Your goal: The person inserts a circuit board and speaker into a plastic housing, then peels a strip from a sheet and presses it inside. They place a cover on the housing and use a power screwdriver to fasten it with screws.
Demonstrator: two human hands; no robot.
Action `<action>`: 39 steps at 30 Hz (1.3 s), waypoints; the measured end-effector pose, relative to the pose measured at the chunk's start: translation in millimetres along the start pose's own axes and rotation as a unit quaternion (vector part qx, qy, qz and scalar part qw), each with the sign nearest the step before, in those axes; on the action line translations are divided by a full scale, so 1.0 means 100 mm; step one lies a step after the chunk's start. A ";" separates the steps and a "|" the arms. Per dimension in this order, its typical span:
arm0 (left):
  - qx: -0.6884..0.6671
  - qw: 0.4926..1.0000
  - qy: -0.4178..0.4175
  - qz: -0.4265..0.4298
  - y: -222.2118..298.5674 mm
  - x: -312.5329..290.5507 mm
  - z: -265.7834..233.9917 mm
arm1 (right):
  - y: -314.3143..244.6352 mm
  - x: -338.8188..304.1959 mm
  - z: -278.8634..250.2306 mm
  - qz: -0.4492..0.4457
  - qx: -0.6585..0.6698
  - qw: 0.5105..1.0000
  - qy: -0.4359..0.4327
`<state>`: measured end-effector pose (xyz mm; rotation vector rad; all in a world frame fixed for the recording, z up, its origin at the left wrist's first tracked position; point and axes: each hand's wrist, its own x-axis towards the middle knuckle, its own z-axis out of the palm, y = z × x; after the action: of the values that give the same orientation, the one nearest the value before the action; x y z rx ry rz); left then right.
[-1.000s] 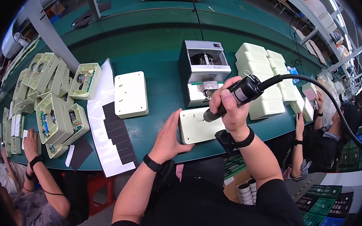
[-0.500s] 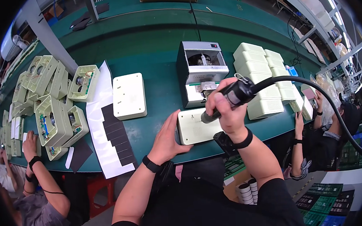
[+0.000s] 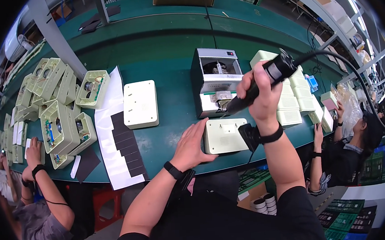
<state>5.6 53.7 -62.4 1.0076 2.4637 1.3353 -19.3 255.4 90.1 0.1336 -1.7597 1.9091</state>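
In my right hand is a black corded electric screwdriver, tilted with its bit end down to the left. That end is by the front of a silver and black screw feeder, above the far edge of a cream plastic case. The case lies flat, with holes in its upper face. My left hand grips its left end, thumb at the near corner and fingers at the far corner. My right wrist hides the case's right end.
Another cream case lies to the left, near a white sheet with black pieces. Open cases with wiring pile up further left. Stacked cream cases stand right of the feeder. A co-worker's hands show on each side.
The screwdriver has lifted off the case's face and moved away toward the feeder, its body rising to the right. The case and my left hand have shifted slightly right.
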 end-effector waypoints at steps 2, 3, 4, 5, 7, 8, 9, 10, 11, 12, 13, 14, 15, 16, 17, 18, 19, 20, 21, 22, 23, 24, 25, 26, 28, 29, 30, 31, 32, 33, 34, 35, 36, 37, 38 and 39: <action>0.003 1.000 0.000 0.006 0.00 0.00 0.01 | -0.06 -0.17 0.06 -0.008 0.041 0.999 -0.033; 0.002 1.000 0.000 0.004 0.01 0.00 0.00 | -0.06 -0.22 0.08 -0.013 0.061 0.997 -0.047; 0.001 1.000 0.000 0.002 0.03 0.00 -0.01 | -0.05 -0.25 0.10 -0.011 0.061 0.997 -0.046; 0.002 1.000 0.001 0.002 0.03 0.01 -0.02 | -0.04 -0.26 0.13 -0.014 0.065 0.997 -0.051; -0.002 1.000 -0.001 0.001 0.04 0.02 -0.01 | -0.01 -0.28 0.18 -0.022 0.072 0.995 -0.062; -0.006 1.000 -0.002 0.001 0.04 0.02 -0.01 | 0.00 -0.29 0.20 -0.021 0.072 0.995 -0.061; -0.011 1.000 -0.003 0.002 0.03 0.02 -0.01 | 0.03 -0.30 0.21 -0.016 0.068 0.996 -0.060; -0.011 1.000 -0.001 0.000 0.03 0.01 0.00 | 0.08 -0.32 0.21 -0.011 0.065 0.996 -0.060; -0.010 1.000 0.001 0.000 0.02 0.01 0.00 | 0.12 -0.33 0.22 -0.005 0.062 0.996 -0.061; -0.010 1.000 0.002 0.001 0.02 0.01 0.00 | 0.18 -0.36 0.22 -0.004 0.061 0.996 -0.062; -0.010 1.000 0.003 0.002 0.02 0.01 0.00 | 0.26 -0.38 0.23 0.002 0.053 0.997 -0.063; -0.012 1.000 0.003 0.001 0.02 0.01 0.00 | 0.32 -0.40 0.23 0.007 0.045 0.997 -0.064; -0.013 1.000 0.004 0.002 0.02 0.01 0.00 | 0.36 -0.41 0.24 0.013 0.038 0.997 -0.065; -0.014 1.000 0.005 0.003 0.03 0.01 -0.01 | 0.37 -0.41 0.24 0.015 0.038 0.997 -0.066; -0.014 1.000 0.005 0.005 0.03 0.00 -0.01 | 0.37 -0.41 0.25 0.017 0.036 0.997 -0.067; -0.015 1.000 0.004 0.003 0.03 0.00 -0.02 | 0.37 -0.41 0.25 0.018 0.034 0.997 -0.068; -0.016 1.000 0.003 -0.001 0.04 0.00 -0.02 | 0.37 -0.41 0.25 0.019 0.031 0.997 -0.069; -0.017 1.000 0.003 -0.003 0.04 0.00 -0.03 | 0.38 -0.41 0.25 0.019 0.031 0.997 -0.069; -0.018 1.000 0.002 -0.006 0.05 0.00 -0.03 | 0.39 -0.41 0.25 0.019 0.036 0.997 -0.067; -0.019 1.000 0.002 -0.006 0.04 0.01 -0.02 | 0.40 -0.42 0.25 0.018 0.041 0.997 -0.064; -0.020 1.000 0.002 -0.004 0.04 0.01 -0.02 | 0.40 -0.42 0.26 0.017 0.046 0.997 -0.062; -0.020 1.000 0.002 -0.002 0.03 0.02 -0.02 | 0.39 -0.43 0.27 0.016 0.046 0.997 -0.062; -0.019 1.000 0.001 0.001 0.03 0.02 -0.02 | 0.39 -0.44 0.28 0.020 0.041 0.997 -0.056; -0.018 1.000 0.000 0.003 0.02 0.01 -0.02 | 0.38 -0.45 0.29 0.023 0.037 0.998 -0.049; -0.013 1.000 0.003 0.001 0.02 0.01 -0.02 | 0.34 -0.46 0.28 0.023 0.033 0.998 -0.040; -0.010 1.000 0.004 0.000 0.02 0.01 -0.02 | 0.31 -0.46 0.27 0.030 0.032 0.998 -0.039; -0.008 1.000 0.004 0.006 0.02 0.02 -0.03 | 0.28 -0.43 0.26 0.035 0.031 0.998 -0.038; -0.005 1.000 -0.004 0.002 0.02 0.01 -0.03 | 0.25 -0.39 0.26 0.039 0.031 0.998 -0.037; -0.003 1.000 -0.007 -0.004 0.04 -0.02 -0.02 | 0.16 -0.34 0.22 0.036 0.032 0.998 -0.039; -0.001 1.000 -0.011 -0.012 0.04 -0.02 -0.02 | 0.03 -0.27 0.15 -0.004 0.063 0.998 -0.015; 0.001 1.000 -0.008 -0.011 0.04 0.00 -0.02 | -0.05 -0.21 0.11 -0.043 0.095 0.994 0.009; 0.004 1.000 -0.008 -0.011 0.05 0.00 0.00 | -0.09 -0.18 0.07 -0.044 0.093 0.995 0.013; 0.008 1.000 -0.008 -0.011 0.05 0.00 0.02 | -0.11 -0.13 0.03 -0.059 0.066 0.996 0.020; 0.014 1.000 -0.005 -0.012 0.04 0.02 0.02 | -0.11 -0.04 0.02 -0.074 0.042 0.996 0.024; 0.015 1.000 -0.005 -0.010 0.04 0.02 0.01 | -0.10 0.04 0.01 -0.090 0.017 0.995 0.027; 0.010 1.000 -0.005 -0.011 0.03 0.02 0.01 | -0.07 0.09 0.00 -0.091 0.018 0.995 0.028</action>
<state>5.9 56.7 -60.4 0.9858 2.4778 1.2973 -23.7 258.3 100.2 0.2435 -1.6192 1.7956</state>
